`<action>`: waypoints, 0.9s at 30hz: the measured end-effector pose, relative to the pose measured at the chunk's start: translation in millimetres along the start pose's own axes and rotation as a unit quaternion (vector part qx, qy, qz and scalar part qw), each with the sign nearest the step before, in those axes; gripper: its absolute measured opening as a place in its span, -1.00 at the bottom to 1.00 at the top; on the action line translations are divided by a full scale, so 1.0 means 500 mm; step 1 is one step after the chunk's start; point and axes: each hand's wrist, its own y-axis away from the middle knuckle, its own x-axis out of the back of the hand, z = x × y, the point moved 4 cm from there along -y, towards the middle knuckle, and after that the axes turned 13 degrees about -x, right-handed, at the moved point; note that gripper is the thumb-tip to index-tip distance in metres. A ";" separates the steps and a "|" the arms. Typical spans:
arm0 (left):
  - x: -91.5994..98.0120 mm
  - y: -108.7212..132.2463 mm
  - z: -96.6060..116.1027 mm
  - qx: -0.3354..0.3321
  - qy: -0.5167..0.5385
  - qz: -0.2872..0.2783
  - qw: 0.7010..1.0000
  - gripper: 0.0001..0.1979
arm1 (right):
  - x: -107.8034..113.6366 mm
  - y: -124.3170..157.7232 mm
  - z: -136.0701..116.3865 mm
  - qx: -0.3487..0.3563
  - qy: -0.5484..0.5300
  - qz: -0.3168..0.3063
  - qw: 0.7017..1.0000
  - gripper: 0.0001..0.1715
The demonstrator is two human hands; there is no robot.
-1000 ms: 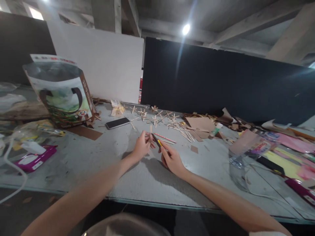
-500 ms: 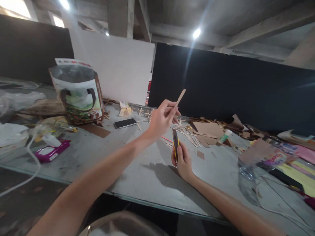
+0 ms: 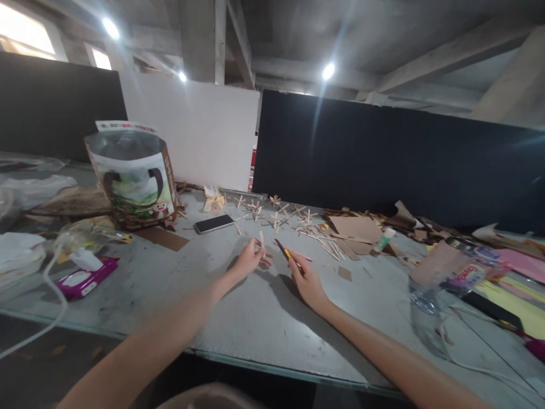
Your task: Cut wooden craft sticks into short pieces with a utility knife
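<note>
Between the fingers of my left hand (image 3: 250, 257) is a thin wooden craft stick (image 3: 261, 238), its tip pointing up. My right hand (image 3: 309, 280) is closed around a black and yellow utility knife (image 3: 284, 250), whose front end points left toward the stick. The two hands are apart, low over the middle of the table. Beyond them lie several small crossed-stick pieces (image 3: 276, 218) and a pile of loose craft sticks (image 3: 330, 244). A red and white striped stick (image 3: 305, 258) shows just behind my right hand.
A phone (image 3: 213, 223) and a large printed bag (image 3: 136, 184) are at the left, with a purple device (image 3: 87, 278) nearer. Rightward are cardboard sheets (image 3: 355, 228), a glue stick (image 3: 384, 241) and a clear plastic bottle (image 3: 426, 301). A black panel (image 3: 383, 159) stands behind the table.
My left hand has come down and left with the craft stick, from high above the table. The knife in my right hand has tilted from nearly upright to pointing left.
</note>
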 end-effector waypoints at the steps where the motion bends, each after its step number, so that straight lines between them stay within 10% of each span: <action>1: 0.002 0.000 -0.004 -0.001 0.006 -0.004 1.000 -0.59 | -0.002 -0.002 0.002 0.002 0.004 -0.008 1.000 -0.45; 27: -0.009 -0.011 -0.019 -0.009 0.006 -0.009 1.000 -0.64 | -0.010 0.003 0.002 0.012 0.058 -0.055 0.997 -0.50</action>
